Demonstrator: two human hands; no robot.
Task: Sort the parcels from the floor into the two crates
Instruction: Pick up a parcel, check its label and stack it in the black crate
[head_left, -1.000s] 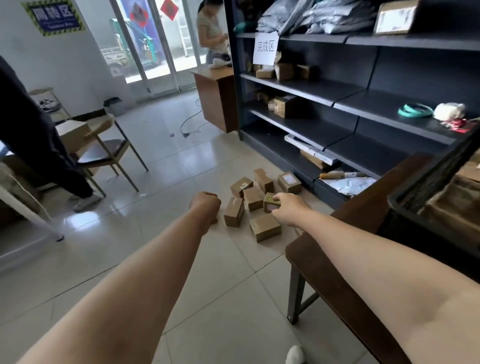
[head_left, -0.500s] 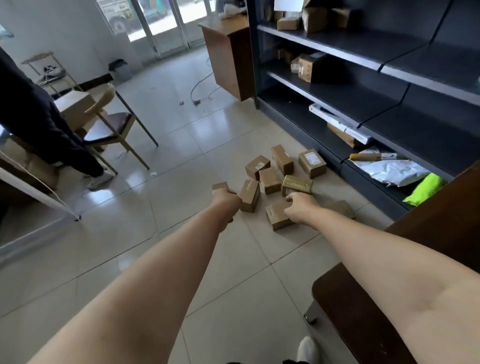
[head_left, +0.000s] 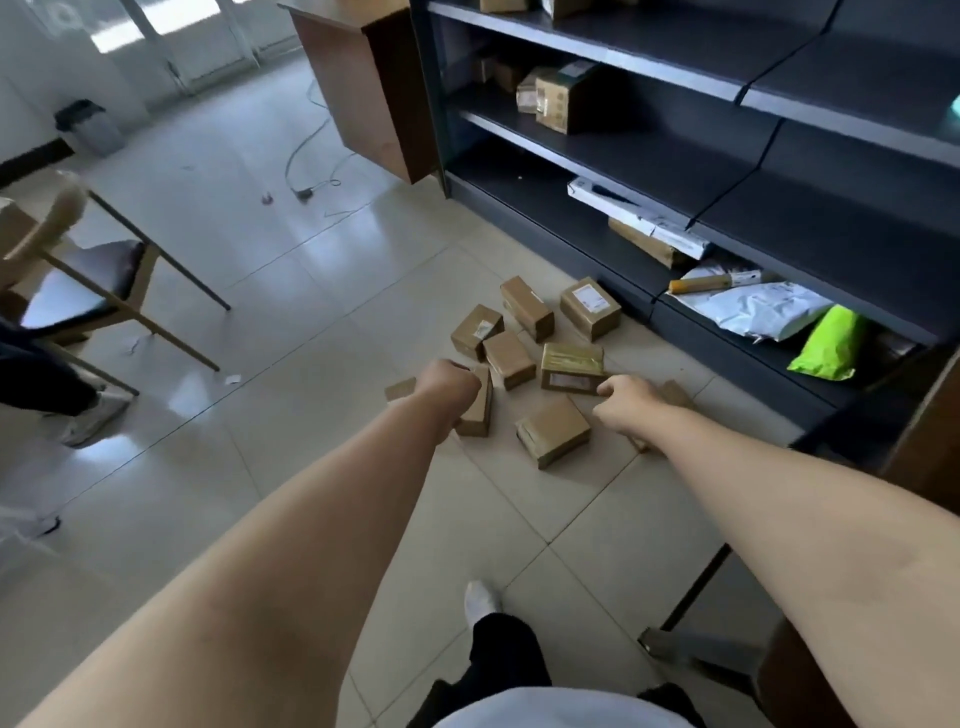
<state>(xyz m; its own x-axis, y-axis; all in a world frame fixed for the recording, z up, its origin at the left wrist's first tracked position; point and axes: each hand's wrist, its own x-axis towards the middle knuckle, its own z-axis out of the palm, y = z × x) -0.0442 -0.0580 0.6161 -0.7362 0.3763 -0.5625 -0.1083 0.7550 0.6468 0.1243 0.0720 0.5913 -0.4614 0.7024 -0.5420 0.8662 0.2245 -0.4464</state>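
Several small brown cardboard parcels (head_left: 553, 431) lie scattered on the tiled floor in front of a dark shelf unit. My left hand (head_left: 447, 384) hovers over the left of the pile with its fingers curled into a fist and nothing visible in it. It partly covers an upright parcel (head_left: 478, 410), and a small parcel (head_left: 400, 388) peeks out at its left. My right hand (head_left: 628, 402) has loosely curled fingers, its fingertips at the lower right corner of a shiny-taped parcel (head_left: 571, 366). Another parcel (head_left: 675, 394) lies partly hidden behind that wrist. No crate is in view.
Dark shelving (head_left: 727, 171) with boxes and mail bags runs along the right. A brown table (head_left: 930, 441) stands at the right edge, its metal leg (head_left: 691, 597) near my foot (head_left: 480, 597). A wooden chair (head_left: 93, 280) and another person's shoe (head_left: 91, 415) are at the left. A cable (head_left: 306, 171) lies beyond.
The view has tipped down and closer to the pile, and the crate on the table has left the frame. Both hands have reached lower toward the parcels. My right hand has shifted off the taped parcel.
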